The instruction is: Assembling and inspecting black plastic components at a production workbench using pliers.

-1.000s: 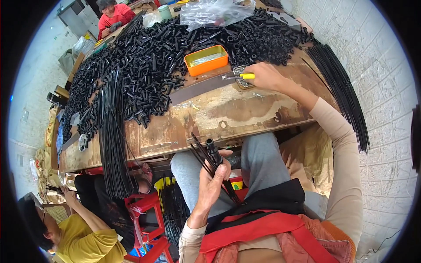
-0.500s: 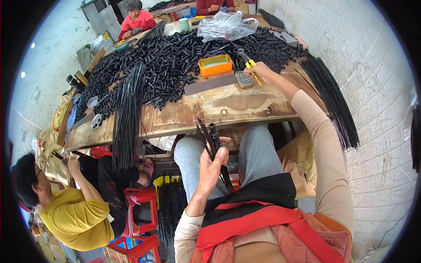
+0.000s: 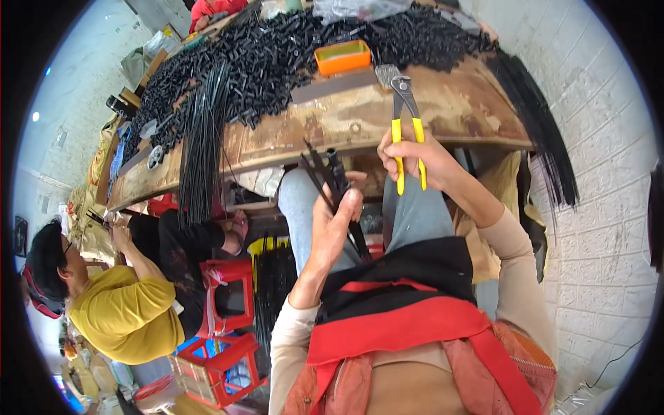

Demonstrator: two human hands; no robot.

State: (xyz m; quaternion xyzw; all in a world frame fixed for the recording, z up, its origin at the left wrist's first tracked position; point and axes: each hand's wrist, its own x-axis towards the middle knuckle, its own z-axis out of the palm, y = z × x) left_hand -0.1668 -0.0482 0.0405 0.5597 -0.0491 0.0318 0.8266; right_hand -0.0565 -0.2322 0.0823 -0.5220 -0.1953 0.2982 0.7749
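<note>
Over my lap, my left hand [image 3: 330, 232] is closed around several thin black rods [image 3: 315, 169] and a short black tube fitting [image 3: 337, 168], all pointing up and away from me. To its right, my right hand [image 3: 432, 158] grips a pair of pincers [image 3: 407, 104] with yellow handles and a dark metal head. The handles stand somewhat apart, and the head points toward the table. Just beyond the pincers' head is a small tin [image 3: 386, 73], partly covered by it; its contents are blurred. Whether the jaws hold anything is too small to make out.
A large heap of black tube fittings [image 3: 256, 76] covers the back of the wooden table [image 3: 332, 131]. An orange box [image 3: 344, 67] stands before it. Black rod bundles overhang the edge at left [image 3: 202, 145] and right [image 3: 536, 117]. A co-worker in yellow [image 3: 124, 311] sits left, near red stools [image 3: 232, 297].
My right hand has drawn the pincers back from the tin toward my lap, near my left hand. The left hand keeps its hold. My view has tilted downward.
</note>
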